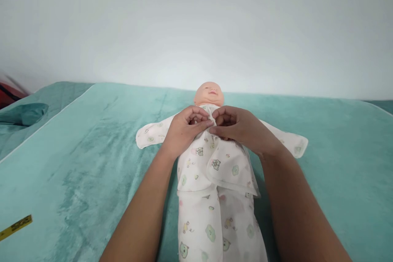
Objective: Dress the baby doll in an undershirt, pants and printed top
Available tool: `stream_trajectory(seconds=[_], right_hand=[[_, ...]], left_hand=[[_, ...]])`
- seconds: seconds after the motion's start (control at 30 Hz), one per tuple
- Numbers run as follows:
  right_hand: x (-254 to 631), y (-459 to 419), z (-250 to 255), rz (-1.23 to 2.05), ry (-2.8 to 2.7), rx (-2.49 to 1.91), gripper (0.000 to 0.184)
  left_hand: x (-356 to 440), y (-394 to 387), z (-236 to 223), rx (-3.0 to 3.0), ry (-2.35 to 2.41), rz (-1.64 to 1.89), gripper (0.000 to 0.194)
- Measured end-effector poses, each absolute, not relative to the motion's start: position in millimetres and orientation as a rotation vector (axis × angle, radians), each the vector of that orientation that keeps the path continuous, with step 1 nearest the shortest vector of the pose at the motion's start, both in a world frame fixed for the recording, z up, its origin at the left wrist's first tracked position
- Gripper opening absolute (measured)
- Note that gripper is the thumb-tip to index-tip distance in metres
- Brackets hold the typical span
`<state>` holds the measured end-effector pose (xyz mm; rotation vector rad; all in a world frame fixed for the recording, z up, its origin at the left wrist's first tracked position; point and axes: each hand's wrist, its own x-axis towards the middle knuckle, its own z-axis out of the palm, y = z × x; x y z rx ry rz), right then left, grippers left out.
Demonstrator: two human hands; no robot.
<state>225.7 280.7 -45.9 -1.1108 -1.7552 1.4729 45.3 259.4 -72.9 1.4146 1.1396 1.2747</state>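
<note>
A baby doll [209, 94] lies on its back, head away from me, dressed in a white printed baby shirt [196, 172] and matching trousers [201, 221]. Both sleeves are spread out to the sides. At the upper chest, just below the neck, my left hand [188, 129] pinches the shirt's front, thumb against fingers. Close beside it on the right, my right hand [238, 125] is closed in a pinch on the shirt's front edge. The fingertips nearly meet and hide the fastening there. Lower down, the front flaps overlap, with one rounded corner lying loose.
A teal plush cover [92, 163] is spread under the doll. Behind it rises a plain white wall [196, 28]. A yellow strip with dark marks [16, 227] lies at the lower left. Something red [9, 94] shows at the far left edge.
</note>
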Motion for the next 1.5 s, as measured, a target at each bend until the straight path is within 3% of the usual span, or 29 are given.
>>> stream_trajectory(seconds=[0.37,0.57,0.7,0.83,1.07,1.5], right_hand=[[215,271,-38,1.111,-2.015,-1.283,0.019],[219,279,-48,1.403,-1.777,-1.052,0.027],[212,286,-64,1.063,-1.471,-1.161,0.023],[205,289,-72,0.721,-1.563,-1.232,0.018],[206,292,-74,0.650,-1.664,-1.239,0.019],[204,295,-77,0.552,-1.640,-1.288,0.023]], left_hand=[[46,257,-69,1.378,1.090,1.215,0.023],[41,258,-68,1.331,1.024,1.204,0.021],[38,258,-70,1.378,1.036,1.178,0.019],[40,262,-75,1.574,1.159,1.175,0.023],[46,271,-84,1.982,1.271,1.222,0.042],[50,270,-82,2.102,1.532,1.063,0.042]])
